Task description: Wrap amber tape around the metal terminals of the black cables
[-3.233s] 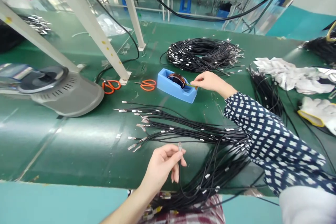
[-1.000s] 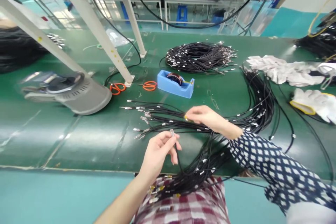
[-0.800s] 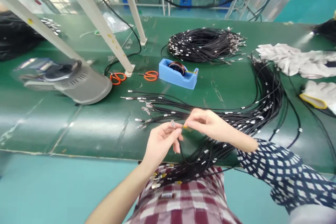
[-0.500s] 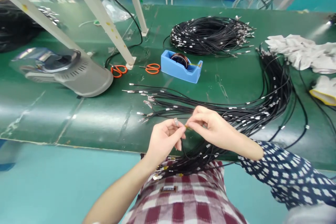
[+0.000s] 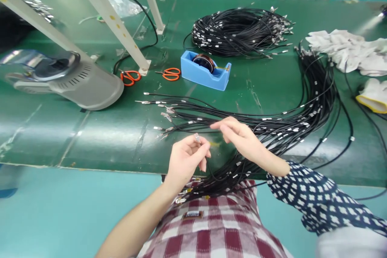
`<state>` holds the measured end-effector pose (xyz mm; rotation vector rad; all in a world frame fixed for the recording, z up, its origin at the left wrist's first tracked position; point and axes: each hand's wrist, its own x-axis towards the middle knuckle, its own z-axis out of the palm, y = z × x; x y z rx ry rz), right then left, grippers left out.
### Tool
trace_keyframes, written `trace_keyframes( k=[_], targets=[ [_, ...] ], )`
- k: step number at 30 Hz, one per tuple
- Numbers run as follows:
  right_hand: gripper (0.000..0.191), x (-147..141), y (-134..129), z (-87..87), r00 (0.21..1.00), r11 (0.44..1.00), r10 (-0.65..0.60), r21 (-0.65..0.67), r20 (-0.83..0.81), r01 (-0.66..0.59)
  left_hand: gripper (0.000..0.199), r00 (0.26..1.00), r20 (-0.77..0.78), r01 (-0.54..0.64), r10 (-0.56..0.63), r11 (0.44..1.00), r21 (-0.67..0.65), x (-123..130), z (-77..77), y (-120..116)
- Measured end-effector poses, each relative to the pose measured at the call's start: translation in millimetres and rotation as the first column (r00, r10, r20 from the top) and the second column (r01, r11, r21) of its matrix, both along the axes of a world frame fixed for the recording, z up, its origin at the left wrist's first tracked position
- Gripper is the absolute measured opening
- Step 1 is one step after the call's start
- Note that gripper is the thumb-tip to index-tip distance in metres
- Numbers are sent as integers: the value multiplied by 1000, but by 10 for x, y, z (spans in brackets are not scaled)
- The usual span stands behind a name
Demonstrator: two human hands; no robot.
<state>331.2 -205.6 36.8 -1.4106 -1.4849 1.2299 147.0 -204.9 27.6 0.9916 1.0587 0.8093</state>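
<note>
My left hand (image 5: 190, 157) is closed on the end of a black cable, with its small silvery-white connector (image 5: 197, 137) showing above the fingers. A short strip of yellowish tape (image 5: 215, 144) sticks out to the right from the pinched fingertips. Just right of it, my right hand (image 5: 240, 136) hovers apart from the strip, index finger stretched out and nothing visible in its grip. Below both hands, a bundle of black cables (image 5: 225, 179) with white tags runs over the table edge onto my lap. More black cables (image 5: 208, 119) lie behind my hands.
A blue tape dispenser (image 5: 205, 77) with an amber roll stands beyond the cables. Left of it are orange-handled scissors (image 5: 171, 74), another pair (image 5: 130, 78) and a grey machine (image 5: 87, 82). A coiled cable bundle (image 5: 238, 34) lies behind; white gloves (image 5: 344, 50) lie right.
My right hand has let go of the yellowish tape and opened, lifting slightly away. The strip now hangs from my left fingertips. The camera view has shifted a little.
</note>
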Motion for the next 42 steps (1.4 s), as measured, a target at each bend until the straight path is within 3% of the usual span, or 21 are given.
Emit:
trace_keyframes(
  k=[4, 8, 12, 17, 24, 31, 42],
  targets=[
    [27, -69, -70, -48, 1000, 999, 31, -31, -3, -32, 23, 1000, -6, -14, 14, 1000, 4, 3, 24, 6],
    [21, -119, -134, -63, 995, 998, -37, -61, -88, 32, 23, 1000, -5, 13, -13, 1000, 0, 5, 42, 5],
    [20, -89, -137, -31, 996, 998, -50, -48, -74, 47, 23, 999, 6, 34, -33, 999, -12, -1, 40, -3],
    [25, -26, -114, 22, 984, 993, -62, -111, -169, 44, 25, 997, 29, 74, -74, 997, -1, -39, 17, -6],
    [19, -36, -61, 119, 997, 996, -3, -90, -75, -3, 48, 989, 92, 116, -115, 993, -10, -24, 68, -45],
    [17, -71, -20, 162, 998, 996, 61, -70, 35, -58, 47, 989, 51, 143, -142, 989, -25, -27, 98, -89],
    [14, -82, -12, 176, 996, 995, 80, -59, 42, -77, 48, 987, 25, 157, -156, 987, -24, -54, 89, -83]
  ],
)
